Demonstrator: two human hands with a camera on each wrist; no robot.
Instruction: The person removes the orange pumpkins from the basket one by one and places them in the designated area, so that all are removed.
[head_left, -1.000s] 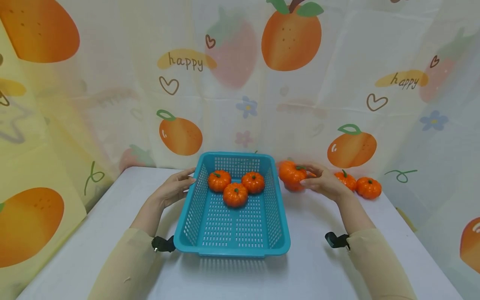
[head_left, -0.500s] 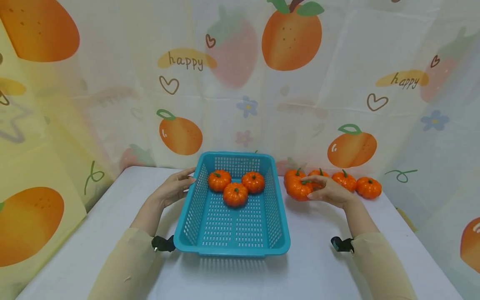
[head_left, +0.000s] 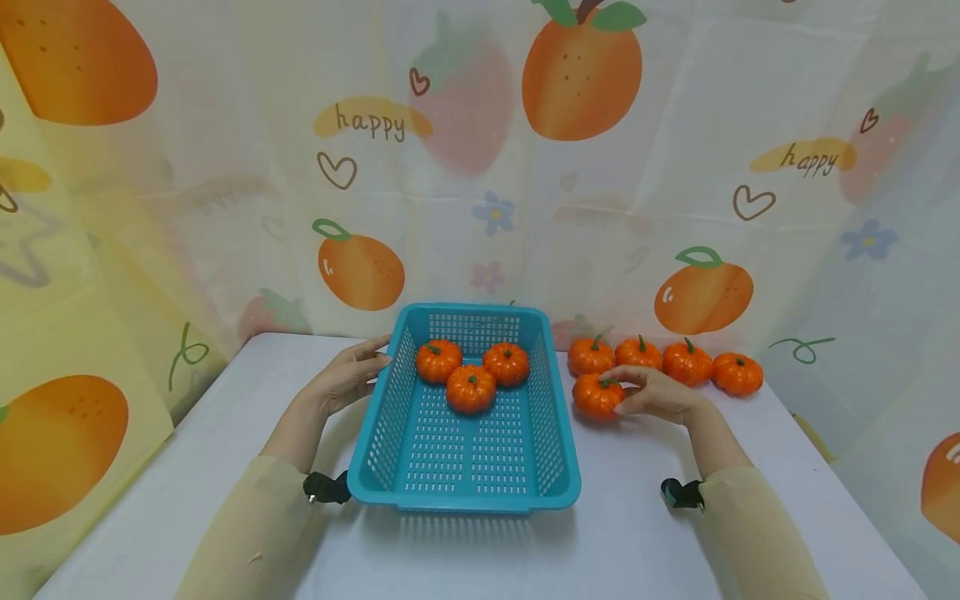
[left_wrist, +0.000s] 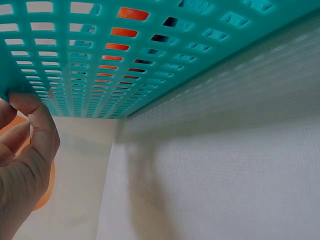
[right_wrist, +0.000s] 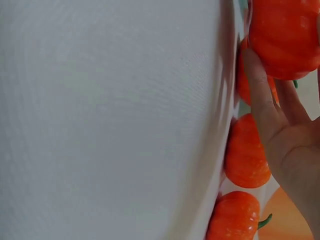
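My right hand (head_left: 654,393) holds a small orange pumpkin (head_left: 597,397) just right of the teal basket (head_left: 463,503), at about table height in front of a row of similar pumpkins. In the right wrist view the fingers (right_wrist: 261,85) lie along the side of the held pumpkin (right_wrist: 285,37). My left hand (head_left: 349,377) grips the left rim of the basket near its far end; the left wrist view has this hand (left_wrist: 30,145) at the perforated wall (left_wrist: 90,65). Three pumpkins rest inside the basket, one of them nearest the front (head_left: 471,389).
Along the back right of the white table (head_left: 465,567) stands a row of several pumpkins, with one (head_left: 738,375) at the right end and another (head_left: 590,356) close to the basket. A fruit-printed curtain (head_left: 480,217) hangs right behind the table.
My right hand has brought its pumpkin down and toward me, from beside the basket's far right corner to in front of the row. My left hand and the basket have stayed put.
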